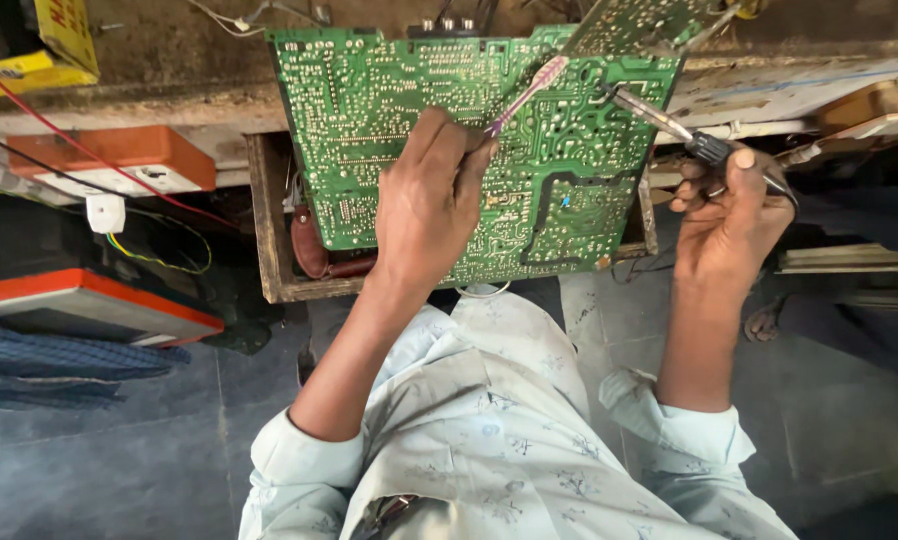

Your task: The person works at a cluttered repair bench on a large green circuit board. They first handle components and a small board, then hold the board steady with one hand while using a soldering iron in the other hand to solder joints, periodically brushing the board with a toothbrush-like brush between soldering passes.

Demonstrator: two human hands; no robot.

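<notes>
Grey tiled floor (149,440), dusty. Worn wooden workbench (169,60) across top, open wooden drawer (269,240) below. Orange-edged cases (99,300) on left. Daylight, soft shadows.

Left hand (427,205) grips a pink toothbrush (525,95), bristle end up against a green circuit board (369,110) w/ solder side showing. Right hand (731,222) holds a soldering iron (669,125), tip touching the board's right edge. Board leans on a wooden box (269,260) at the worktop (169,100). Orange-topped box (119,158) sits well left.
</notes>
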